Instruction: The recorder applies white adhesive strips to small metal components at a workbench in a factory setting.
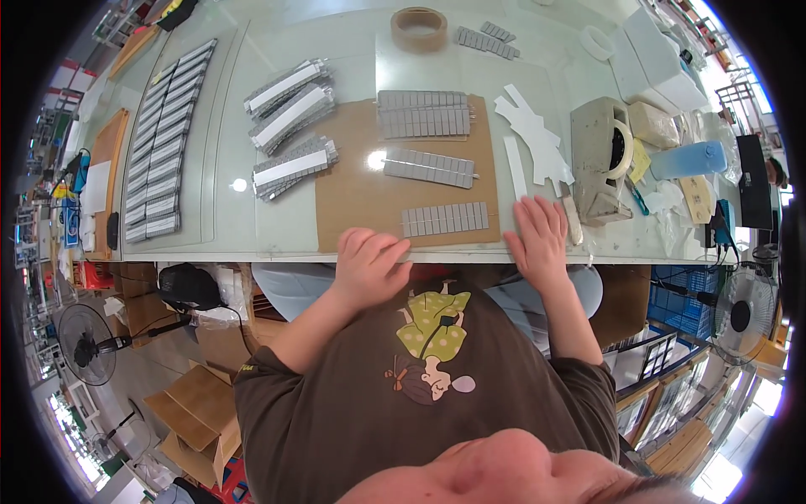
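My left hand (367, 262) rests with curled fingers on the near edge of a brown cardboard sheet (357, 189), holding nothing. Flat on the table edge beside the cardboard's right corner lies my right hand (538, 238), fingers spread and empty. Just beyond both hands sits a grey strip of small blocks (445, 218) on the cardboard. Further back lie another grey strip (429, 167) and a stacked pair of strips (423, 113).
Bundles of grey strips bound with white bands (290, 118) lie at the left, beside a long row of strips (165, 139). White paper strips (533, 139), a tape dispenser (598, 160), a brown tape roll (418, 29) and a blue bottle (688, 158) sit at the right. Fans and cardboard boxes stand on the floor.
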The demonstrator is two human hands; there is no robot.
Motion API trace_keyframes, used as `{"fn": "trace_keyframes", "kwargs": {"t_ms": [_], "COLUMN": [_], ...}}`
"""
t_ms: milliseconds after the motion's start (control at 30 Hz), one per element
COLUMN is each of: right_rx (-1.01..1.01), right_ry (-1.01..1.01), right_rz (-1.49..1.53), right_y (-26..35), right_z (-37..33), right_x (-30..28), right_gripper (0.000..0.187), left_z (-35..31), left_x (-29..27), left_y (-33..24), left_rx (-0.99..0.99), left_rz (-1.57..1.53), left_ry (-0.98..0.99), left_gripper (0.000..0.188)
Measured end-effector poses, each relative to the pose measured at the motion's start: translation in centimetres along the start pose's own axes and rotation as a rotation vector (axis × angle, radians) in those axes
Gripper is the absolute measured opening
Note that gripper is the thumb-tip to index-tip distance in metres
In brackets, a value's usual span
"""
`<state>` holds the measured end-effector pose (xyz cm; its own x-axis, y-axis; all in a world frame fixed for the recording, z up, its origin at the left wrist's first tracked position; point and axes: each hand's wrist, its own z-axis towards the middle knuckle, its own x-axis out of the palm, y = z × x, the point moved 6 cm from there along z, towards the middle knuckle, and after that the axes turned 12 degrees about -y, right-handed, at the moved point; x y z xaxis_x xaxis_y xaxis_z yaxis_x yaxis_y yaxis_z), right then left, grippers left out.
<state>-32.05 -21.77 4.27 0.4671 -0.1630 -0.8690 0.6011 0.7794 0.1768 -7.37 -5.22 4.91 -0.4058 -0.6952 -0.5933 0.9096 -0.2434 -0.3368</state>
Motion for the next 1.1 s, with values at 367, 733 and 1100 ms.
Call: {"fn": "trace_keyframes", "kwargs": {"t_ms": [367, 733, 1100], "right_rx": [-0.070, 0.380, -0.100], "right_ry": [-0.141, -0.320, -0.187], "right_rz": [0.118, 1.000, 0.528], "right_y": [-0.2, 0.3, 5.1], "right_z": [-3.8, -1.5, 0.9], "right_x": [-2.1, -5.5, 0.0], "right_gripper": [0.037, 0.011, 0.014], "left_z": [0.4, 1.7, 2.7], "left_x": [0.9, 3.1, 5.4], "left_y": [-0.7, -2.9, -4.5], "left_rx": [0.032, 0.047, 0.028], "left_rz": [0.016, -0.119, -0.026], "left_ry": [0.036, 0.069, 0.199], "left_gripper": [0.041, 0.049, 0.059]}}
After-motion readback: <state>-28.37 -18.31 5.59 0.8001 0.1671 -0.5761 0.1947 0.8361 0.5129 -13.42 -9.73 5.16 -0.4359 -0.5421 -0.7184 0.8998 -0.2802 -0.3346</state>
